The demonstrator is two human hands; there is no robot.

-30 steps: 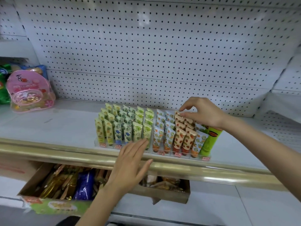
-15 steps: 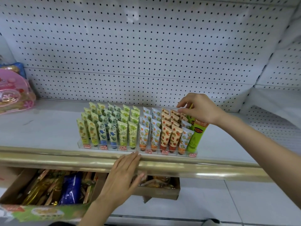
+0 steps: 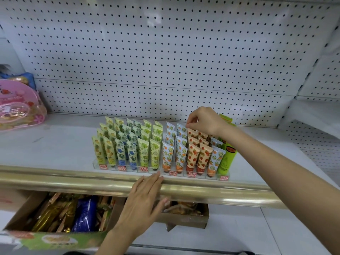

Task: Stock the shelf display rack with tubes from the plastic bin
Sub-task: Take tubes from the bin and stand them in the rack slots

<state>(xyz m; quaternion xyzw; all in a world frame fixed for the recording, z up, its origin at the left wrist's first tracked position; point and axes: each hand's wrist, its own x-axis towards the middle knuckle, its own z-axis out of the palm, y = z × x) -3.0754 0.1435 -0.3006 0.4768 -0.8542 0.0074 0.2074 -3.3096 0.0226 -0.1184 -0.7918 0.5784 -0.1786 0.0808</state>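
A flat white shelf board (image 3: 55, 144) is seen, backed by a white perforated peg panel (image 3: 165, 61) and edged in front by a rounded gold-coloured metal rail (image 3: 73, 181). A clear acrylic display rack (image 3: 223, 176) is set on the board just behind the rail, with small red labels along its front lip. It is filled with small printed plastic tubes (image 3: 143, 153) in columns running front to back. The tubes are stood upright with a slight backward lean, long axes near vertical, caps down and flat crimped ends up. 1 taller lime-green tube (image 3: 227, 159) is stood at the rack's right end.

The right hand (image 3: 206, 120) is held over the back of the rack, fingers curled, and the crimped top of the rearmost strawberry-printed tube (image 3: 192, 133) is pinched between thumb and forefinger. The left hand (image 3: 143, 199) is laid flat on the rail, fingers straight and together, nothing held, fingertips just short of the rack's front lip.

A pink transparent bag (image 3: 18, 105) is seen at the left, and a brown cardboard box (image 3: 184, 220) of packets below.
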